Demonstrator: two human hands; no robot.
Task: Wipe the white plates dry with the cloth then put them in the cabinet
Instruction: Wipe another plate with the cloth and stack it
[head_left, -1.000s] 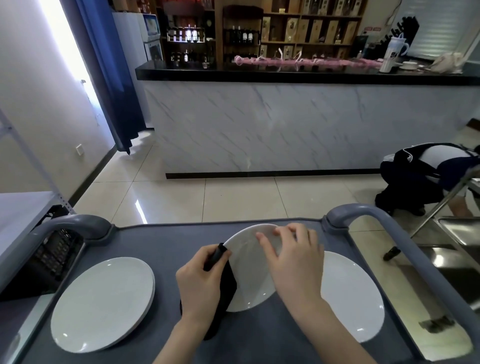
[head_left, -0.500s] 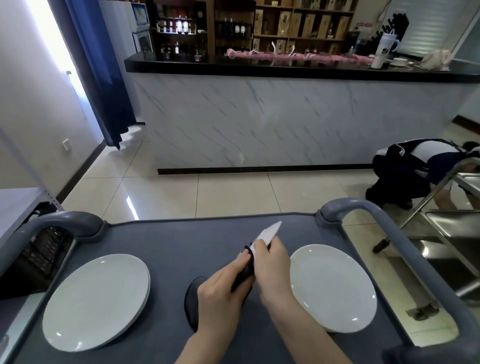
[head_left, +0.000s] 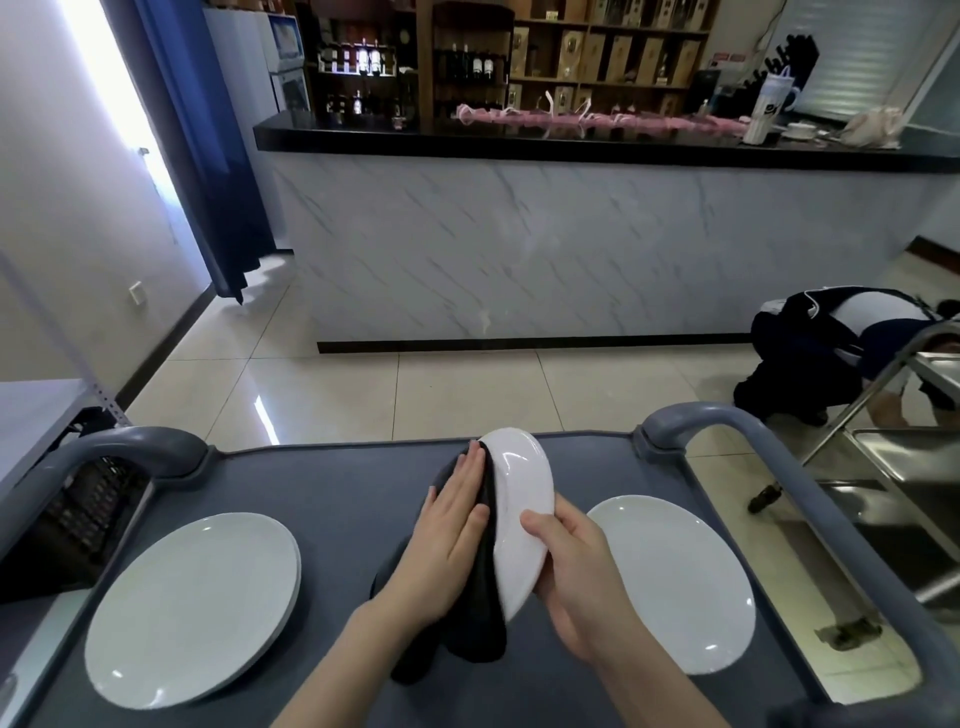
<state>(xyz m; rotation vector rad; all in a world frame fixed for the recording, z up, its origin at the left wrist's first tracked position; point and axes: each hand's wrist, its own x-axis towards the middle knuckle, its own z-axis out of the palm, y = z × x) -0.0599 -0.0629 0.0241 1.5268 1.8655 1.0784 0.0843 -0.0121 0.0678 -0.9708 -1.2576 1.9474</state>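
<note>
— Left hand (head_left: 452, 535), just right of the flat plate (head_left: 192, 608) on the worktop (head_left: 337, 493): how is it?
— Fingers straight, palm pressing the black cloth (head_left: 478, 623) against the raised plate (head_left: 519, 514).
— How does that plate stand?
— On edge above the worktop, long axis running near to far, its visible white face turned right.
— And the right hand (head_left: 576, 582)?
— Curled round the near rim, thumb on that face. Right of it, a third plate (head_left: 675, 582) lies flat.
</note>
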